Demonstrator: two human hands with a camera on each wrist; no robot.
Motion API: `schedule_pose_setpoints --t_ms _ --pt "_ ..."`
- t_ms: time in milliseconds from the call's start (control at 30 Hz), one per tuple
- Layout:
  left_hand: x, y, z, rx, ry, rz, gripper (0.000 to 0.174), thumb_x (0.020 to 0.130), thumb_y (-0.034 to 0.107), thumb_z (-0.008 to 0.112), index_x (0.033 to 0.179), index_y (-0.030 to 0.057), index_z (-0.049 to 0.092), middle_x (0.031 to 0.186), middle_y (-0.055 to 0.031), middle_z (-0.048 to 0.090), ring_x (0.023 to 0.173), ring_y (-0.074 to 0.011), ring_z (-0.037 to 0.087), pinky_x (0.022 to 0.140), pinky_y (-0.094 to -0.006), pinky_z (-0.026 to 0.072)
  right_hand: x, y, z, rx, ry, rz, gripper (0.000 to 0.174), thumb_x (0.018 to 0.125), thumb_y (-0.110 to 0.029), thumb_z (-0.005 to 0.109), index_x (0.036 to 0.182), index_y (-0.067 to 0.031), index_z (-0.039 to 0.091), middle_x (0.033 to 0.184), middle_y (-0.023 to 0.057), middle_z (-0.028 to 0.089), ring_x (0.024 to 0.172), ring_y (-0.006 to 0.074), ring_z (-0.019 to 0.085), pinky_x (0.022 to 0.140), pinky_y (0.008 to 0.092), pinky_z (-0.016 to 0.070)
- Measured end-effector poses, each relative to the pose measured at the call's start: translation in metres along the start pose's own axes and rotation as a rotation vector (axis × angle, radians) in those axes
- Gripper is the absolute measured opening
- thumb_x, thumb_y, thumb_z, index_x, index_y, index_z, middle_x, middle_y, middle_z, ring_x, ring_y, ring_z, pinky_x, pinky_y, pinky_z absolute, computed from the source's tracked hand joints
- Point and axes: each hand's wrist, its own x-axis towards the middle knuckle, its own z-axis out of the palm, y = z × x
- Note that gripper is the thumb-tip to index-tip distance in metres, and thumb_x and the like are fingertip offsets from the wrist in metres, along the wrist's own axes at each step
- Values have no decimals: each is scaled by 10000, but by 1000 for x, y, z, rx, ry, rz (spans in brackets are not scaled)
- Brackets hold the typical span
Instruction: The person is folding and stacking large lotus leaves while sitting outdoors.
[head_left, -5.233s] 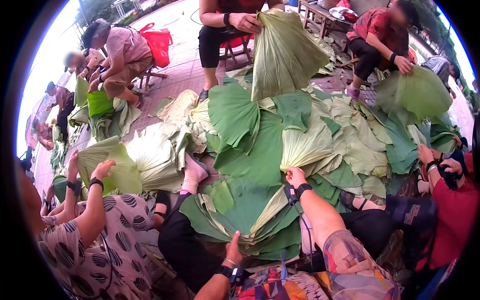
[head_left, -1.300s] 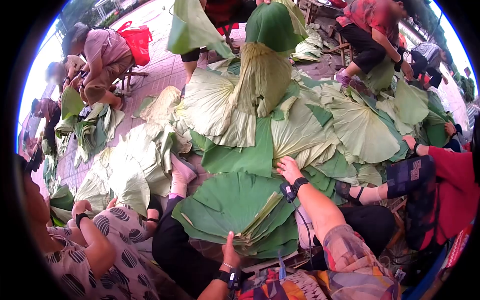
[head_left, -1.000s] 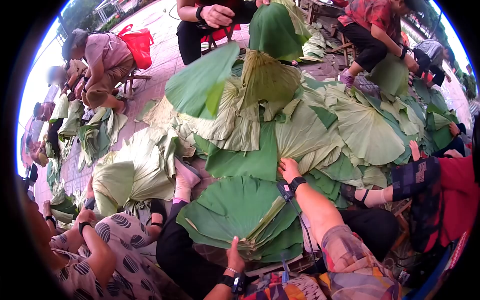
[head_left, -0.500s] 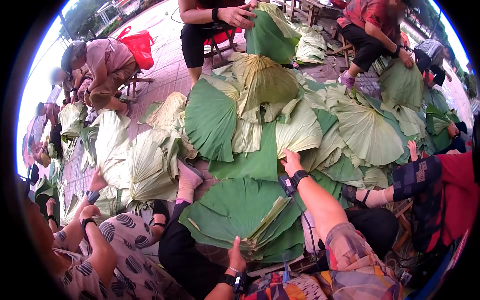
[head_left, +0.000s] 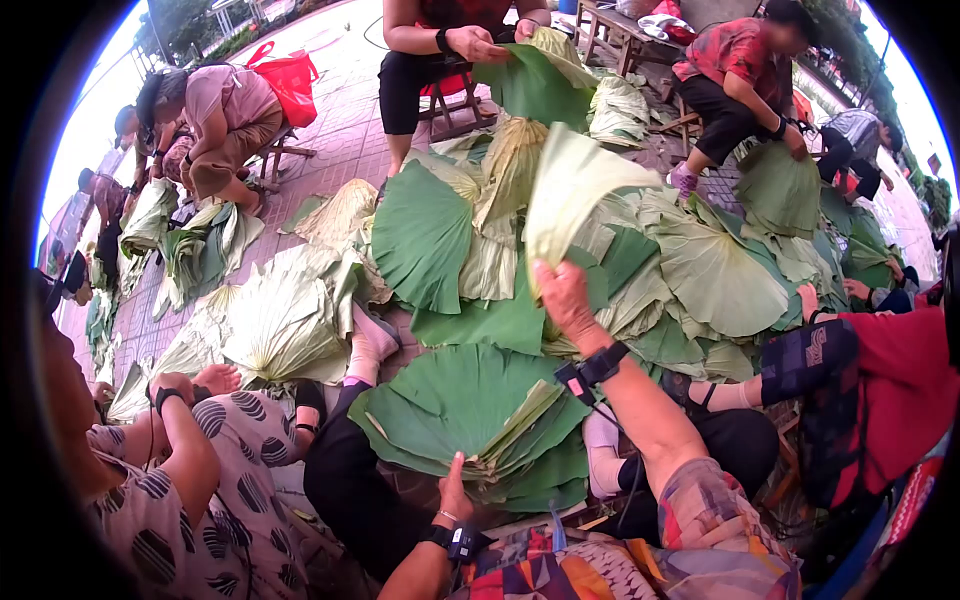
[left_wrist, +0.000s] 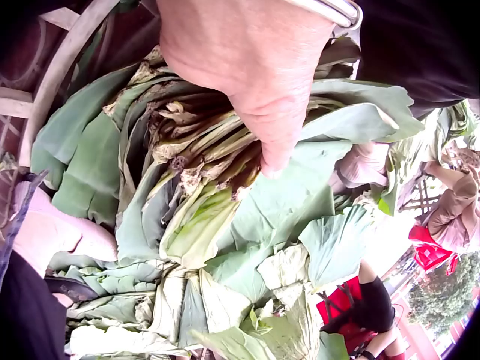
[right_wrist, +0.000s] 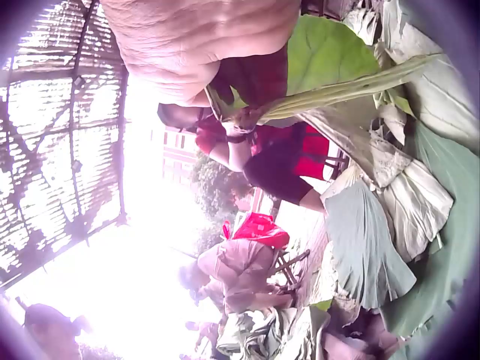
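Observation:
My left hand (head_left: 455, 495) holds the near end of a stack of folded lotus leaves (head_left: 450, 400) over my lap. In the left wrist view, its thumb lies over the gathered brown stem ends (left_wrist: 202, 135); the other fingers are hidden. My right hand (head_left: 566, 298) pinches a pale lotus leaf (head_left: 580, 190) by its stem end, raised above the big leaf pile (head_left: 725, 265) in front of me. From the right wrist, the leaf's folded ribs (right_wrist: 345, 94) run out from under the fingers. A broad green leaf (head_left: 425, 240) lies on the pile to the left.
Opposite, a seated person holds a green leaf (head_left: 540, 85) over the pile's far side. Neighbours sit close on both sides, one in a spotted top (head_left: 240, 480), one in red (head_left: 895, 390). Pale leaves (head_left: 275, 320) lie left on the brick paving (head_left: 330, 120).
My right hand has moved from the pile's near edge up and slightly left, lifting the pale leaf with it. My left hand keeps hold of the stack. The person opposite has laid down a green leaf.

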Motion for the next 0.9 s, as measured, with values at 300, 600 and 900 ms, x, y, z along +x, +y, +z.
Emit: schedule_pose_setpoints --t_ms 300,600,900 --pt "11 -8 -13 30 -57 109 573 742 473 561 1037 -12 477 1017 -143 533 892 -250 550 754 -417 471 -211 91 113 -210 -1147 -64 523 821 -470 367 1134 -61 459 1031 202 526 927 367 494 790 364 409" --pt "23 -11 -18 8 -17 141 478 764 333 598 1109 48 431 1043 -96 515 885 -224 538 744 -389 473 -192 94 108 251 -1288 30 513 824 -472 378 1070 -45 519 1044 130 552 1016 276 483 866 303 367" --pt "-1 0 6 66 115 136 344 777 256 586 1023 41 476 952 -79 549 817 -218 553 712 -363 472 -92 171 48 380 124 727 260 779 -233 503 957 -44 527 808 30 571 629 123 559 472 228 411"
